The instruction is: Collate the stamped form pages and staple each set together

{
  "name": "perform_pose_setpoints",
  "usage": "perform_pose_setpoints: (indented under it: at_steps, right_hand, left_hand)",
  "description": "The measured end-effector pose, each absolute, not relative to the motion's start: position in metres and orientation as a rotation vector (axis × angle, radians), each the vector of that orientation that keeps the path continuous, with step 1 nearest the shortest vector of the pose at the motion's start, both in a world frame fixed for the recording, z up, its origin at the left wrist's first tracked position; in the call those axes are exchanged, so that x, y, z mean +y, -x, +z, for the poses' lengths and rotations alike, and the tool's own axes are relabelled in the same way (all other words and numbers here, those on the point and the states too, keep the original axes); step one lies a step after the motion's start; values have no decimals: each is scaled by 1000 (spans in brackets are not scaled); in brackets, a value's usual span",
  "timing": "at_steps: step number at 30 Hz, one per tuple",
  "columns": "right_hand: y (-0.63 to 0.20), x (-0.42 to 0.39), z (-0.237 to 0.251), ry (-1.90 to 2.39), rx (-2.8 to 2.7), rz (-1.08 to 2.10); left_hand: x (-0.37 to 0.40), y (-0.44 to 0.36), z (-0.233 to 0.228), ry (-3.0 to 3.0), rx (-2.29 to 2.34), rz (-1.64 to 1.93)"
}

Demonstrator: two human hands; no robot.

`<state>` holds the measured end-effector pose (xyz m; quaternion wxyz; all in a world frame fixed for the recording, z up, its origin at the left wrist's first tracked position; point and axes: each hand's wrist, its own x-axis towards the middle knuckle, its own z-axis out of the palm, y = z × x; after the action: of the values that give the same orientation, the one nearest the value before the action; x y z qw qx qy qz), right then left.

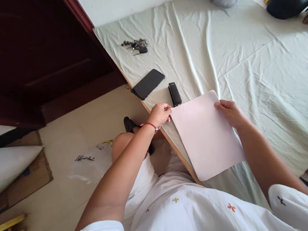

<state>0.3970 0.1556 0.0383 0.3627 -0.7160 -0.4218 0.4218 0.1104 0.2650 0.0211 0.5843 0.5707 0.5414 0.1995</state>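
The pale pink rectangular sheet of paper (206,135) lies flat on the wrinkled pale green cloth-covered table (251,71), near the table's left edge, its near end overhanging toward the lap. The left hand (160,114) pinches the sheet's corner at ten o'clock, fingers curled closed on it. The right hand (231,113) rests at the two o'clock corner, fingers loosely bent, gripping the edge. A small black stapler (174,94) sits just beyond the sheet at eleven o'clock, a black smartphone (147,84) farther out, a bunch of keys (135,46) well beyond. Squaring the top corners evenly with both hands would probably keep the sheet flat and aligned.
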Motion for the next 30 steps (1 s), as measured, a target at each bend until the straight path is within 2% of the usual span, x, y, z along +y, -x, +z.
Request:
perform_pose_setpoints:
  at_steps: [15, 27, 30]
  right_hand:
    - [-404, 161, 27, 1913, -1119, 1005]
    - [-410, 170, 26, 2017, -993, 974]
    - [-409, 169, 25, 1987, -980, 989]
  left_hand:
    - [262, -111, 21, -1157, 1226, 578]
    - [280, -135, 2, -1346, 1397, 651]
    - [278, -128, 2, -1553, 1423, 722]
